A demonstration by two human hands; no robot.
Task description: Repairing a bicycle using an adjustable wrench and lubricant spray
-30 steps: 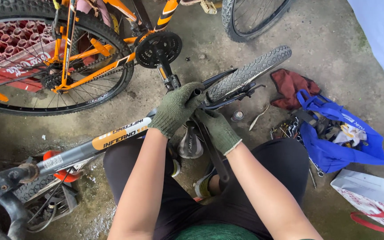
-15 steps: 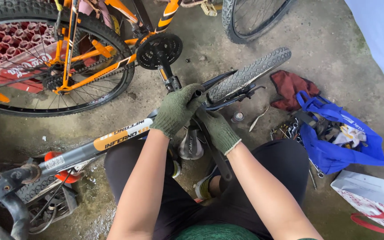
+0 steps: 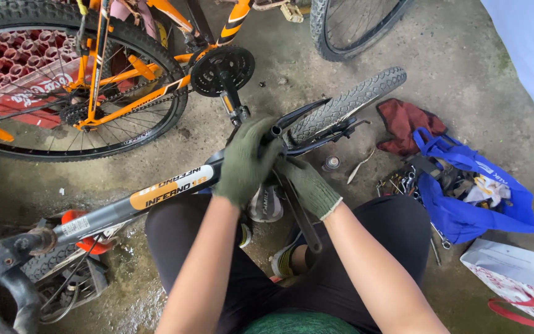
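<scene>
Green knit gloves cover both your hands. Your left hand (image 3: 245, 162) is wrapped around the grey frame (image 3: 125, 207) at its upper end, fingers (image 3: 256, 133) curled shut over the tube just below its open black mouth, so the frame runs under your palm and out to the lower left across your thigh. Your right hand (image 3: 307, 185) sits just beside the left, touching it, fingers closed on the dark bars where they meet the frame; exactly which bar it has hold of cannot be told, as the glove hides the contact. A flat black bar (image 3: 301, 219) drops from under that hand toward your knee.

The frame lies tilted, low at the left, high at the centre. A knobbly tyre (image 3: 347, 102) stands just beyond your fingers, up and right, not touching them. An orange bike (image 3: 125, 93) stands past the frame, its black chainring (image 3: 220, 68) and crank pointing down toward your left hand, close to it. On the concrete floor (image 3: 465, 55) to your right lie a red rag (image 3: 406, 124), a blue bag (image 3: 483, 204) and loose spanners (image 3: 403, 182), well apart from both hands. A white bag (image 3: 514, 266) lies at the lower right.
</scene>
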